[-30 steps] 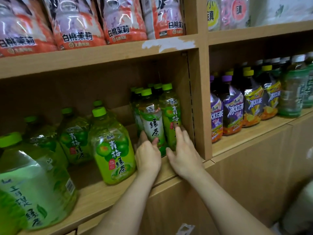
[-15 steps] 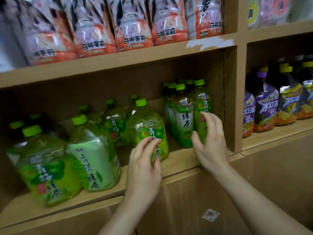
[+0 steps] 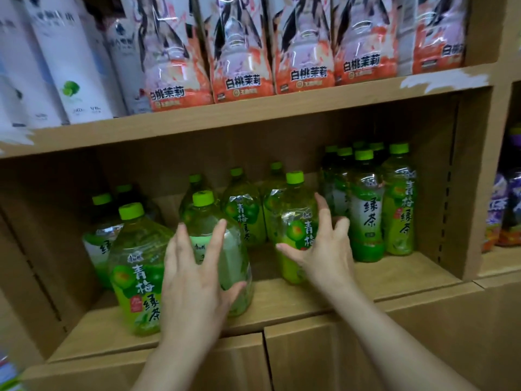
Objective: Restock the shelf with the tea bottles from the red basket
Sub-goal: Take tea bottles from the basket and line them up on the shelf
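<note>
- Both my hands have shifted left since a moment ago: my left hand (image 3: 194,280) has gone from the rightmost wide bottle (image 3: 296,218) to the pale-labelled bottle (image 3: 236,261), and my right hand (image 3: 324,255) has come off the slim bottles (image 3: 366,210) onto that rightmost wide bottle.
- My left hand's fingers are spread before the pale-labelled bottle; whether they touch it I cannot tell.
- My right hand is splayed, thumb across the label.
- I count eight green caps among the wide tea bottles (image 3: 135,272) and six among the slim bottles, all upright on the middle shelf (image 3: 394,275).
- Above, the upper shelf (image 3: 253,114) carries five orange-labelled bottles (image 3: 242,66), with white bottles (image 3: 70,66) to their left.
</note>
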The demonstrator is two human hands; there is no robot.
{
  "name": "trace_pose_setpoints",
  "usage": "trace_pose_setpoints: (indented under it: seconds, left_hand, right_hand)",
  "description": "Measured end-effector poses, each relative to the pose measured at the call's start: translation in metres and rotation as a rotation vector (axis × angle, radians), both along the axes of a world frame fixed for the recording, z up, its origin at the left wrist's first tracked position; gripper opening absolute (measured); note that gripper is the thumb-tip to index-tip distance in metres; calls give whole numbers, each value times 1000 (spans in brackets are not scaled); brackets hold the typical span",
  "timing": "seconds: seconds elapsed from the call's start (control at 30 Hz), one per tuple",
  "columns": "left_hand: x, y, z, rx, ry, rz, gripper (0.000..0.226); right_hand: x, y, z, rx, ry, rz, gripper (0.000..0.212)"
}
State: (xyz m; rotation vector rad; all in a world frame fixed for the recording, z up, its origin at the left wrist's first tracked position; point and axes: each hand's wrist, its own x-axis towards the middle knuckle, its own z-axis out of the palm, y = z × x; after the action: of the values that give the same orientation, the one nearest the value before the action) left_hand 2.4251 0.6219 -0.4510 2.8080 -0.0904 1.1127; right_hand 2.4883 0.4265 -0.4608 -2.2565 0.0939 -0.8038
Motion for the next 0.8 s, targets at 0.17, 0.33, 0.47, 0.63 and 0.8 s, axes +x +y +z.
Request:
trace_pose_setpoints:
  seconds: [0.17,0.33,0.47,0.63,0.8]
  left_hand:
    - [12,3,-3,38,-11,-4,114]
    - [25,-7,-3,61,-4,34,113]
    - [45,-16,-1,-3,12,-16,109]
    - [77,-30,2,-160,66,-59,104]
    - [95,-36,-2,-303,80,-64,110]
  right_hand:
    - [29,16,8,-22,99,-63,114]
    - [63,22,12,12,156,-19,114]
    - [60,1,-9,149,102,184,115]
    - [57,-5,-21,188,23,224,114]
    - [63,-9,-27,210,-28,237,112]
